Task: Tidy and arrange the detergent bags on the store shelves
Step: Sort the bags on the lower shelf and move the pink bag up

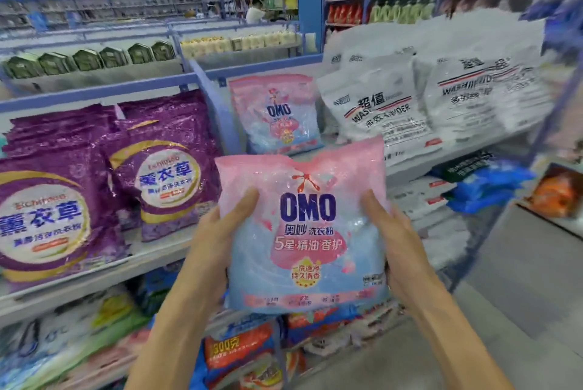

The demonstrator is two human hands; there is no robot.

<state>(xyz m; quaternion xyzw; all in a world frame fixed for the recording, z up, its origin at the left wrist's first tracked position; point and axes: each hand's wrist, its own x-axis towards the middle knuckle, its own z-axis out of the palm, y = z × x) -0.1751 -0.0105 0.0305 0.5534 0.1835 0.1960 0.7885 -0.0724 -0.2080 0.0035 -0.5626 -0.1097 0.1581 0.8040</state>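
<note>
I hold a pink and light-blue OMO detergent bag upright in front of the shelf, label toward me. My left hand grips its left edge, thumb across the front. Gripping the right edge is my right hand, also with the thumb on the front. Behind it, another OMO bag stands on the blue-edged shelf, beside a blue divider.
Purple lavender detergent bags fill the shelf to the left. White washing-powder bags stand stacked to the right. Lower shelves hold several mixed bags. Blue bags lie at lower right, above the grey aisle floor. A person stands far back.
</note>
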